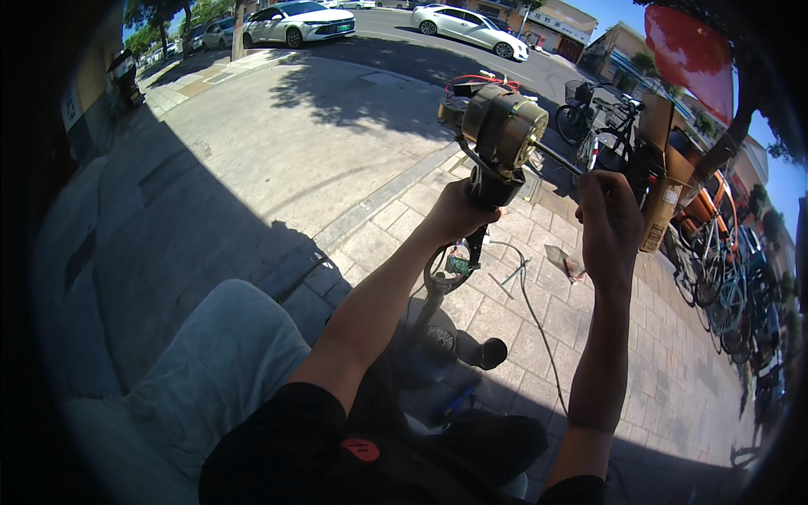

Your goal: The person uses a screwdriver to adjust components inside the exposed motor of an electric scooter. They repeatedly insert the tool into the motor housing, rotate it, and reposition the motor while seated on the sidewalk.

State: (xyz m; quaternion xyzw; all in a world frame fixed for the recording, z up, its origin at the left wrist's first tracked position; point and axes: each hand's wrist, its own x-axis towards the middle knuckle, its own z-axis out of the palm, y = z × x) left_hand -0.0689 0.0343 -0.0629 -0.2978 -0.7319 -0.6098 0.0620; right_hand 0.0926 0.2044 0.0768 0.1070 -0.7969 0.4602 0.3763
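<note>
An electric fan motor (505, 126) with a brass-coloured casing sits on a black neck (495, 188) above the paving. My left hand (464, 211) is closed around the neck just below the motor. The motor's thin metal shaft (555, 158) points right, and its far end meets the fingers of my right hand (607, 202); whether they pinch the shaft or something on it cannot be told. Red wires (483, 77) loop over the back of the motor. Beneath my left hand, a green circuit board (457, 264) shows in the opened stand.
A black cable (536, 309) runs over the paving from the stand. Metal tools (510, 278) lie right of the stand. An upright cardboard box (663, 208) and parked bicycles (719, 278) stand at the right. White cars (470, 28) are on the road beyond.
</note>
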